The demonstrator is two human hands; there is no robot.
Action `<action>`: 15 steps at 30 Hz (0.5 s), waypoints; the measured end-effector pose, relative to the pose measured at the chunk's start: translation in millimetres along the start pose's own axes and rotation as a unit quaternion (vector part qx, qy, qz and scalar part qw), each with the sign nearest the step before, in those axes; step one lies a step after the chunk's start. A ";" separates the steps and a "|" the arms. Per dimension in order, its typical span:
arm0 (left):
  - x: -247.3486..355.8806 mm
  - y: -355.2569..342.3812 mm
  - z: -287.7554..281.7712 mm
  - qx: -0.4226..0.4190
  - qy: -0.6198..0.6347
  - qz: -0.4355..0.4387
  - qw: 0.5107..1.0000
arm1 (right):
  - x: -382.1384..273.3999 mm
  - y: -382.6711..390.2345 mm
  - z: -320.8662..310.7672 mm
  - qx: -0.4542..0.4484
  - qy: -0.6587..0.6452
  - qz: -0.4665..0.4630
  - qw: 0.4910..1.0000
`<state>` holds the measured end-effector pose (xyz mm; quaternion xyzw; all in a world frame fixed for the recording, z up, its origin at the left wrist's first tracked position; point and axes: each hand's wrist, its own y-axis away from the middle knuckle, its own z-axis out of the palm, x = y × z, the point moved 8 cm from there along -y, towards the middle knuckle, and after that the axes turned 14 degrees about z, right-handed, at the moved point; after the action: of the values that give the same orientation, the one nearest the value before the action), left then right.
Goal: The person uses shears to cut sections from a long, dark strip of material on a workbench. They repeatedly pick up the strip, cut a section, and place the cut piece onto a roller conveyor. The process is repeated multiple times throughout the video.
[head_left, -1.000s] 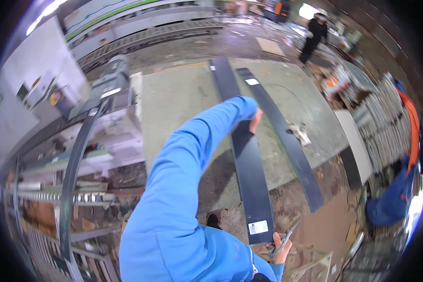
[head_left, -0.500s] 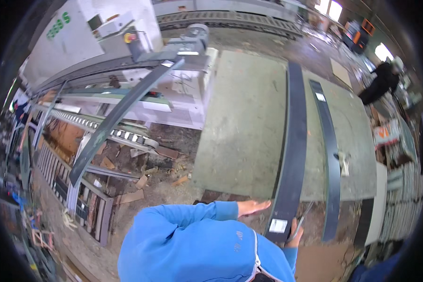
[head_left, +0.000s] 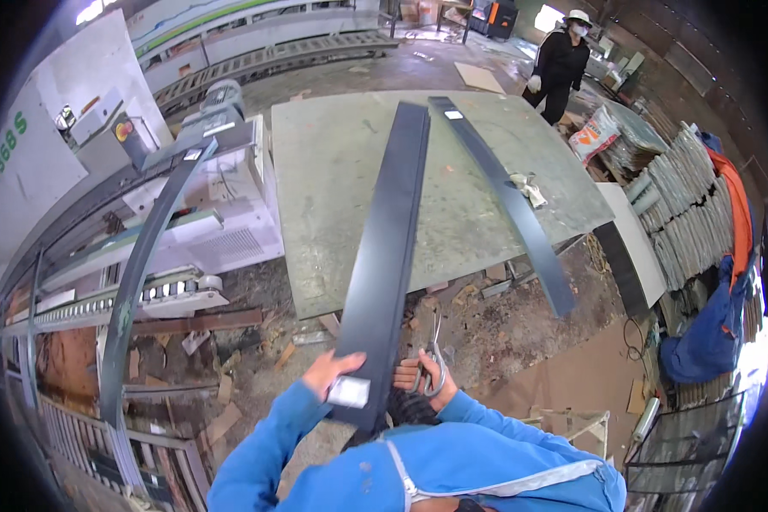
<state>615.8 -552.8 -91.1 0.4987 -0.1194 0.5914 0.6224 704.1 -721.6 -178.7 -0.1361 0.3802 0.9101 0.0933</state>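
A long dark grey board (head_left: 382,247) stretches from my body out over the pale green sheet. My left hand (head_left: 331,372) grips its near end from the left, thumb on top, next to a white label (head_left: 349,392) on the board. At the board's right edge is my right hand (head_left: 425,378), with a pair of scissors (head_left: 436,358) in it, points away from me. The fingers of this hand curl toward the board's side; whether they also bear its weight, I cannot tell.
A second dark board (head_left: 510,205) lies on the pale green sheet (head_left: 333,154), with whitish gloves (head_left: 529,189) beside it. Another strip (head_left: 149,247) rests across the machine (head_left: 230,222) at left. A person (head_left: 561,64) in dark clothes stands at the far right, near stacked panels (head_left: 687,209).
My view has swung to the right, so things sit further left. My left hand, flat beside the board before, now holds its near end. The scissors stay in my right hand.
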 end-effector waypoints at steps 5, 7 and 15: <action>-67.8 146.6 -80.5 0.020 -0.188 0.011 0.982 | -9.0 -37.9 6.9 -0.072 -0.109 0.004 0.991; -101.6 213.3 -80.6 0.056 -0.181 0.007 0.982 | -9.5 -48.9 3.4 -0.059 -0.075 0.002 0.995; -279.2 414.9 -14.2 0.202 -0.192 -0.036 0.960 | 95.5 42.4 49.9 -0.100 0.090 0.058 0.989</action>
<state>178.8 -795.9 -105.1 0.7225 -0.0969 0.4732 0.4946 593.4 -708.8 -147.2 -0.2039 0.3016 0.9313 -0.0079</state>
